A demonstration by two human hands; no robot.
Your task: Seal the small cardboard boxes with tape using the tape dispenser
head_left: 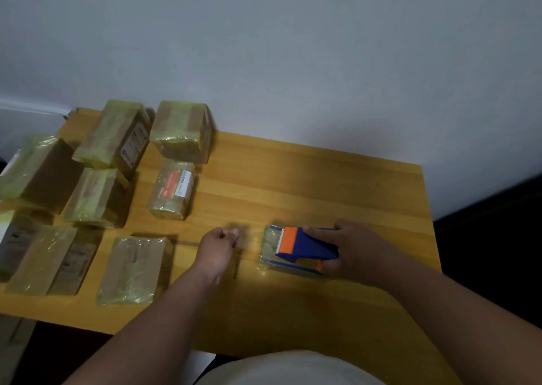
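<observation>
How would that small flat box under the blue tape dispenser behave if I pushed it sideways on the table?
The flat box is glossy with tape and lies on the smooth wooden table, so it would probably slide easily. It lies low and wide, so tipping seems unlikely. The right hand holds the tape dispenser over it, which may pin it.

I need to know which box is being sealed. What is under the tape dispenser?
A flat tape-covered box lies under the tape dispenser, which the right hand grips. The dispenser and hand cover most of it.
</observation>
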